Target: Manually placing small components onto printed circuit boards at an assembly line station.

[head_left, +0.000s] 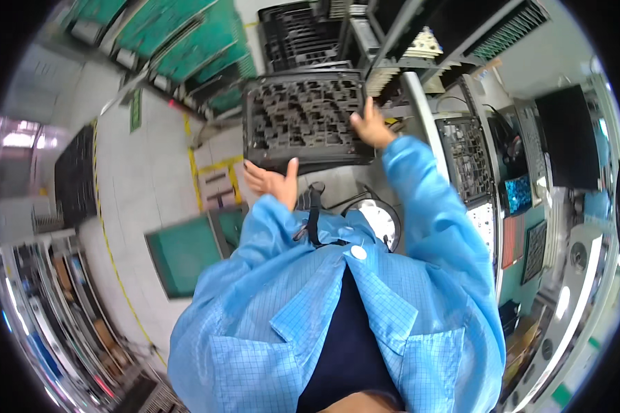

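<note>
A black rectangular tray (306,157) with many irregular cutouts and blocks lies in front of me, its right and front edges nearest my hands. At its front left corner my left hand (272,183) is open, palm turned up, with the thumb apart from the fingers. My right hand (374,126) is beside the right edge, also open, index finger and thumb spread. Both hands are at the tray's rim; whether they touch it is hard to tell. What supports the tray from below is hidden.
Racks of green boards (179,48) stand at the far left, with more black trays (300,34) beyond. On the right are a metal rail (426,124), another patterned tray (467,158) and a monitor (567,136). A round stool (379,219) and a green panel (186,255) are close by.
</note>
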Demonstrator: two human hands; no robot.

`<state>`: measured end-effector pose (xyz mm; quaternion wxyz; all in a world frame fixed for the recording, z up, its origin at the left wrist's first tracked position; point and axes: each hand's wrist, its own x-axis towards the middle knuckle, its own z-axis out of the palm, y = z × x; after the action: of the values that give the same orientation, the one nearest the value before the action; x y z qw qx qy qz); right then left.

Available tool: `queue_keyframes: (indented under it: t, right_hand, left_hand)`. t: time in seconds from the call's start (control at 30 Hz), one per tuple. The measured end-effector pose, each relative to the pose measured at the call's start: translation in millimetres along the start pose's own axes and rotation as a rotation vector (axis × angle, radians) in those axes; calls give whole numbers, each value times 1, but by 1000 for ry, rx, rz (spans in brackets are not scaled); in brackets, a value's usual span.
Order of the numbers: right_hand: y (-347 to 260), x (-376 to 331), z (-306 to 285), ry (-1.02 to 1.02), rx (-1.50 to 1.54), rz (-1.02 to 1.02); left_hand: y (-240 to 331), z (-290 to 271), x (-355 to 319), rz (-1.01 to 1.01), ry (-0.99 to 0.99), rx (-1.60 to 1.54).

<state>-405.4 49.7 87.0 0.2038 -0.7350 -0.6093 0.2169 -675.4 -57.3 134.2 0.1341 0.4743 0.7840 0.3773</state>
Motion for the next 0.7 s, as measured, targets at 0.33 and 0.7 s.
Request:
queue_keyframes:
  t: [0.33,0.7]
  right_hand:
    - [11,-92,-56,297,196,171]
    - [105,-428,-41,1111,282,913]
  left_hand:
    - [78,67,63,1085,-596,167]
    - [213,133,-153,1767,-1768,337]
